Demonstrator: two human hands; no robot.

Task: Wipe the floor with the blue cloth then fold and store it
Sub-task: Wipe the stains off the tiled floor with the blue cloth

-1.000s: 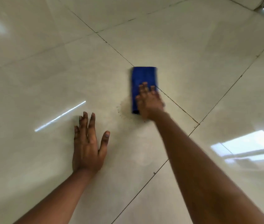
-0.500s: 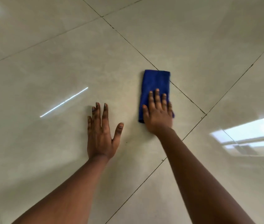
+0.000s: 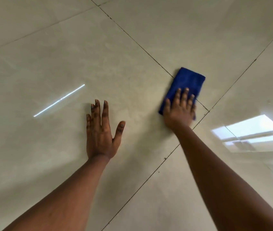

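Slid rightward, blue cloth (image 3: 187, 84) lies half-hidden under flat, spread right hand (image 3: 180, 112).

Blue cloth (image 3: 188, 82) on tiled floor (image 3: 132, 47)

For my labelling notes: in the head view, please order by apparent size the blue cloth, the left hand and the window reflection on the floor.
1. window reflection
2. left hand
3. blue cloth, partly hidden under the right hand, so this rank is unsure.
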